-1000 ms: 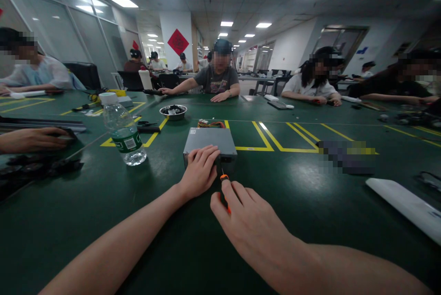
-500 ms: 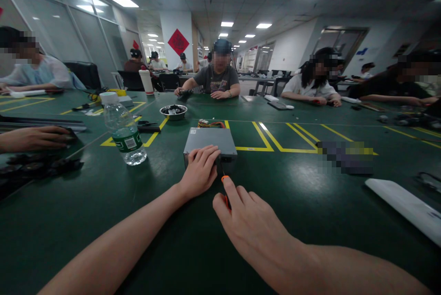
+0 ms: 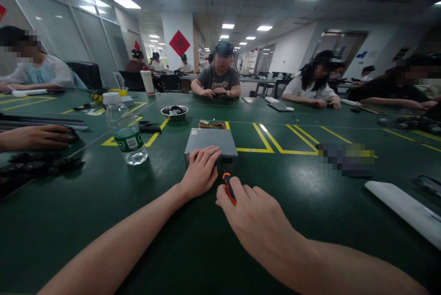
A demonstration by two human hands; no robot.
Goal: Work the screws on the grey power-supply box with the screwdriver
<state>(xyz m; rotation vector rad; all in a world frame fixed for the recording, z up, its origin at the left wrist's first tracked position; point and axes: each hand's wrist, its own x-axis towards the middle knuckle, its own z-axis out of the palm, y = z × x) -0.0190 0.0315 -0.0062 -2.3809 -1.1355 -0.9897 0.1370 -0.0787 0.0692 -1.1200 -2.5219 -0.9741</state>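
A grey metal computer power supply [image 3: 212,138] lies on the green table in front of me, its bundle of coloured wires [image 3: 211,125] at the far side. My left hand [image 3: 202,166] is closed over its near edge, fingers across the top; the thumb is mostly hidden. In my right hand [image 3: 253,207] is a screwdriver [image 3: 229,188] with a black and orange handle, gripped between thumb and fingers. The thin shaft points at the near face of the power supply, below the dark socket [image 3: 226,160]. Whether the tip touches a screw is too small to make out.
A water bottle [image 3: 127,134] stands left of the power supply, and a metal bowl [image 3: 174,112] of small parts sits beyond. Another person's hand [image 3: 41,137] is at the left, near dark parts [image 3: 37,166]. A long white object [image 3: 403,207] lies at the right.
My right hand has shifted its grip back along the screwdriver, so more of the handle shows. My left hand stays on the power supply. The person opposite has brought both hands together.
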